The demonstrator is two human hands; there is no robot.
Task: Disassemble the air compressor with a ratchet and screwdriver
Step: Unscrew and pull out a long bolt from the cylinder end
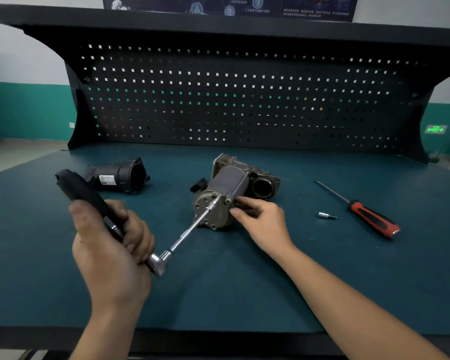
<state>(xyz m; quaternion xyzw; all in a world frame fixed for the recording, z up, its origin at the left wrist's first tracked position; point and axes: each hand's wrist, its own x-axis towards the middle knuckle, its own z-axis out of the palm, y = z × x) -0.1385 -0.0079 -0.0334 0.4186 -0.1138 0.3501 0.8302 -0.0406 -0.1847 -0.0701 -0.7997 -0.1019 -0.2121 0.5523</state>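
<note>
Air compressor (229, 178) pinched steady in right hand (263, 222); left hand (109, 245), nearer, grips ratchet (83, 190): keep extension (190, 229) straight while swinging

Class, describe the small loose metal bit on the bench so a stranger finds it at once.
On the green bench mat, look right of the compressor to the red-handled screwdriver. The bit lies just left of its handle: tiny, silvery, touching nothing.
</note>
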